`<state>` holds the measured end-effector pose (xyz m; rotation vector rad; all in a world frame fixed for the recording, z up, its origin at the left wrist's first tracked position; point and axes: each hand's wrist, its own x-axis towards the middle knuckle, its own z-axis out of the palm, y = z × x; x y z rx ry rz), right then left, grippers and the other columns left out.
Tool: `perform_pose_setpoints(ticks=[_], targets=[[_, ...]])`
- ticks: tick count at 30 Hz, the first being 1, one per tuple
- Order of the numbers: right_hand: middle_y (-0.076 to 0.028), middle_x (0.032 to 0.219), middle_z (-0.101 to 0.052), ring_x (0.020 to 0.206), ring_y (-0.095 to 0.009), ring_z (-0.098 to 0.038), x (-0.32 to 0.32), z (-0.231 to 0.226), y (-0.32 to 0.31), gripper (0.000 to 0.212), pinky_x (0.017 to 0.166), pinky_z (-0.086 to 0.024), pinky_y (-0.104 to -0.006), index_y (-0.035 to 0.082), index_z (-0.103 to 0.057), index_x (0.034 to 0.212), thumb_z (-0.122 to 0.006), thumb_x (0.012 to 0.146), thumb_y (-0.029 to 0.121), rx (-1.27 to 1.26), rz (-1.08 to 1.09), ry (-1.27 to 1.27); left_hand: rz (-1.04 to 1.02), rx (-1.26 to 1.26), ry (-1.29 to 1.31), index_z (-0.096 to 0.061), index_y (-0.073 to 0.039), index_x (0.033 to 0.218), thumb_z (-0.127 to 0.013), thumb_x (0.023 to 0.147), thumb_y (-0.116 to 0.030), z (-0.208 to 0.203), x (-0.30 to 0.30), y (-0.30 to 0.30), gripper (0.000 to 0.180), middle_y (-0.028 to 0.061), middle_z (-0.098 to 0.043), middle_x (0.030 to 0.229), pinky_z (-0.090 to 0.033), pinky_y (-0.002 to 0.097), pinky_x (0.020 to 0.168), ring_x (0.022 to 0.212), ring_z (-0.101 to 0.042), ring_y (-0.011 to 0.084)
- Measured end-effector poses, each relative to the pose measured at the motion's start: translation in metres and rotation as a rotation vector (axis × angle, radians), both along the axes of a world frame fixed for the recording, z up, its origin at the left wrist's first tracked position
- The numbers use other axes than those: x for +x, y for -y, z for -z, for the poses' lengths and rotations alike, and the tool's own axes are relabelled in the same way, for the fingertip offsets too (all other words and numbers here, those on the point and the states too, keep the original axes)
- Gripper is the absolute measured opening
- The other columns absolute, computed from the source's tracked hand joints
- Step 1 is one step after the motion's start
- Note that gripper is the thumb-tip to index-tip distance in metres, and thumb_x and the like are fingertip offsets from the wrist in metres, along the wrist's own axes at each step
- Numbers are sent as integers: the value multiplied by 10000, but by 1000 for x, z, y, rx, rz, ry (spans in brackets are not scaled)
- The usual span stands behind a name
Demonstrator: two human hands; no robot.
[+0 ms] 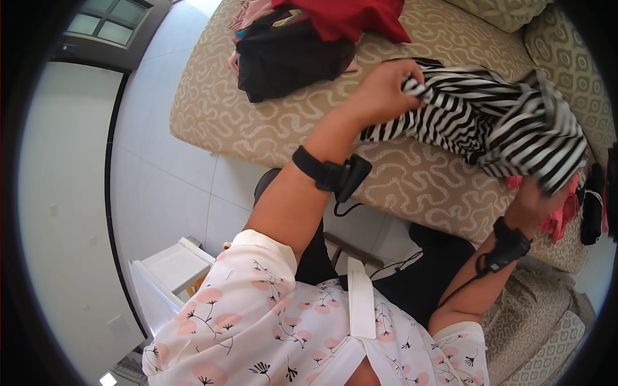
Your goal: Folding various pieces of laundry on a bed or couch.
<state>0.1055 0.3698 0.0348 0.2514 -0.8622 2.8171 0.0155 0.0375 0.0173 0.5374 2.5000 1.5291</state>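
A black-and-white striped garment (470, 109) stretches across the patterned sofa seat, bunched and lifted toward its right end. At its left end, my left hand (389, 93) pinches the cloth between thumb and fingers. My right hand (541, 199), slightly blurred, grips the lower right part, where fabric covers some of the fingers. Under and beside that hand lies a pink-red cloth (561, 215). Each wrist wears a black strap with a small black device, the left one (344, 177) trailing a cable.
A black sheer cloth (290, 58) and a red cloth (354, 19) are piled on the far left of the sofa seat (212, 109). Back cushions (573, 58) rise at the right. A black object (592, 202) lies by the right edge. A white stool-like piece (170, 264) stands at lower left.
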Motion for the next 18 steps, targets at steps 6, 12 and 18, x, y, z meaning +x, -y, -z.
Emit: perform_pose_setpoints(ticks=[6, 12, 18], targets=[[-110, 1299, -600, 1196, -207, -545, -9, 16, -34, 371, 1097, -340, -352, 5, -570, 1260, -520, 997, 261, 355, 908, 223, -174, 512, -350, -636, -45, 886, -647, 757, 117, 2, -19, 19, 207, 50, -658, 1021, -458, 241, 863, 943, -608, 127], [-119, 1301, -586, 1176, -225, -561, 17, -8, -13, 341, 1062, -395, -352, 6, -526, 1269, -426, 1033, 231, 141, 215, 19, -494, 785, -609, -604, -27, 895, -557, 819, 145, -8, -21, 28, 194, 74, -648, 1051, -471, 244, 867, 943, -615, 137], [-41, 901, -561, 856, -138, -579, 1, -25, 27, 183, 866, -492, -286, 37, -517, 1149, -486, 1012, 155, 49, -504, -329, -404, 1233, -198, -556, -39, 947, -401, 891, -15, -8, -20, 61, 166, 109, -639, 1002, -524, 313, 841, 895, -629, 201]])
